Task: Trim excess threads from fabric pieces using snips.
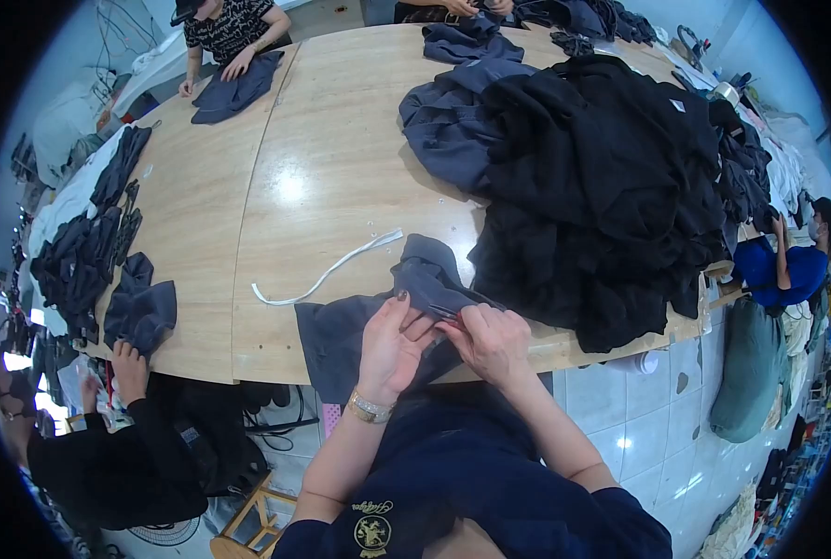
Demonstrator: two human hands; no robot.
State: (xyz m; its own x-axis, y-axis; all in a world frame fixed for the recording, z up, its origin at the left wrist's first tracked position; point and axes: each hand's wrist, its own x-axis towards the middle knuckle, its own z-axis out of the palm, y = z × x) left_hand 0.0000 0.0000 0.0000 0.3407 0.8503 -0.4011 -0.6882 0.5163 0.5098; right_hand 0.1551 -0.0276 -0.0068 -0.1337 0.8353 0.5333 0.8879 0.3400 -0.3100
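A dark grey garment piece [341, 337] lies at the table's front edge, part of it hanging over toward me. My left hand [395, 352], palm turned up with a watch at the wrist, grips a fold of it between thumb and fingers. Close beside it, my right hand [492, 341] is closed with the fingertips pinched at the same fold. A small, thin dark tool [444, 312], which looks like thread snips, shows at those fingertips against the cloth; most of it is hidden. The two hands nearly touch.
A big heap of black garments [602, 196] fills the table's right side, with grey ones [448, 121] beside it. A white strip [327, 270] lies beyond my hands. Co-workers handle grey pieces at far left [238, 88] and near left [140, 307]. A wooden stool [255, 517] stands lower left.
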